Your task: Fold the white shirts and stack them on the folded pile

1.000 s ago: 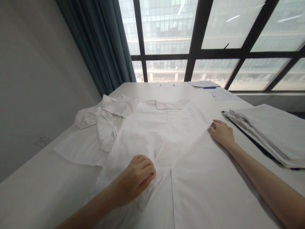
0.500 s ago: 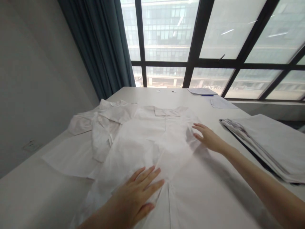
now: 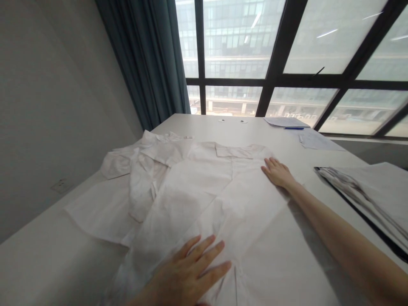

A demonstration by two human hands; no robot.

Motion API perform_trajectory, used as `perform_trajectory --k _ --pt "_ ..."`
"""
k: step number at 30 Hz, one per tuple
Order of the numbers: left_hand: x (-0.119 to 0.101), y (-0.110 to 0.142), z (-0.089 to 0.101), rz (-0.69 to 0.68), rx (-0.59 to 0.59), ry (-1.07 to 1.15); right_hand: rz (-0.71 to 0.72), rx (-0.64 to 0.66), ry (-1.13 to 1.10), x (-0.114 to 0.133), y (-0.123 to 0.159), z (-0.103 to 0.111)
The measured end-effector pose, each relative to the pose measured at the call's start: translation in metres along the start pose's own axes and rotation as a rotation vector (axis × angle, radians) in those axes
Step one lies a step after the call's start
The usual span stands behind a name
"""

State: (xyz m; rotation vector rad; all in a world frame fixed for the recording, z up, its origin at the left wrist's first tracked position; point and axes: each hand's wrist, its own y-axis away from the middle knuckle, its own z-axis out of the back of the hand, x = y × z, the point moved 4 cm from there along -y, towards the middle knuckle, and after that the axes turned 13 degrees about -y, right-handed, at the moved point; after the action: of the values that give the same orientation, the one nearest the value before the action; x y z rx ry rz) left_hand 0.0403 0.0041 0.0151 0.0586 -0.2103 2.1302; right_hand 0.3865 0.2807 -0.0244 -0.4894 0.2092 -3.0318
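Observation:
A white garment, seemingly a shirt or dress (image 3: 188, 187), lies spread on the white table, its collar end facing the window. Flat on the lower middle of the cloth rests my left hand (image 3: 194, 267), fingers spread, beside a seam or slit. My right hand (image 3: 276, 172) reaches to the upper right shoulder area, palm down with its fingers extended on the fabric. Neither hand grips the cloth. A sleeve and more rumpled white fabric (image 3: 140, 187) lie bunched to the left; whether that is a second garment I cannot tell.
To the right lies a stack of folded white cloth (image 3: 372, 191) with a dark edge beneath. Papers (image 3: 287, 122) and a blue pen (image 3: 293, 128) sit at the far right. A blue curtain (image 3: 149, 59) hangs by the window; a wall socket (image 3: 61, 185) is at left.
My right hand has moved from hovering by the garment's right side up to its shoulder area and now touches the cloth. My left hand stays on the fabric; the view has turned slightly left.

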Motion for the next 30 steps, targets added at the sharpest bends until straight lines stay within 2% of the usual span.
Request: perform_trajectory --k 2,5,9,13,16,18,20,26,30 --pt "0.001 0.001 -0.012 -0.019 -0.063 -0.002 -0.029 0.008 0.003 -0.008 -0.011 0.002" --pt "0.003 0.002 -0.023 -0.036 -0.088 -0.035 -0.061 0.013 0.007 -0.017 -0.024 0.004" --pt "0.002 0.000 -0.012 -0.039 -0.090 -0.158 -0.102 -0.008 0.019 -0.027 -0.035 0.008" --pt "0.000 -0.002 -0.001 -0.039 -0.167 -0.260 -0.116 -0.090 0.057 -0.022 -0.039 0.011" --pt "0.000 -0.003 -0.002 -0.026 -0.205 -0.340 0.000 -0.095 0.067 -0.006 -0.039 0.006" --pt "0.000 -0.004 -0.002 -0.025 -0.223 -0.353 0.079 -0.036 0.055 0.002 -0.041 0.000" --pt "0.000 -0.004 0.000 -0.026 -0.229 -0.342 0.100 0.013 0.043 0.003 -0.045 -0.004" --pt "0.000 -0.006 0.006 -0.019 -0.207 -0.347 0.011 0.042 0.040 -0.008 -0.063 -0.003" --pt "0.001 -0.006 0.001 -0.027 -0.192 -0.338 -0.018 -0.014 0.050 -0.007 -0.069 0.000"
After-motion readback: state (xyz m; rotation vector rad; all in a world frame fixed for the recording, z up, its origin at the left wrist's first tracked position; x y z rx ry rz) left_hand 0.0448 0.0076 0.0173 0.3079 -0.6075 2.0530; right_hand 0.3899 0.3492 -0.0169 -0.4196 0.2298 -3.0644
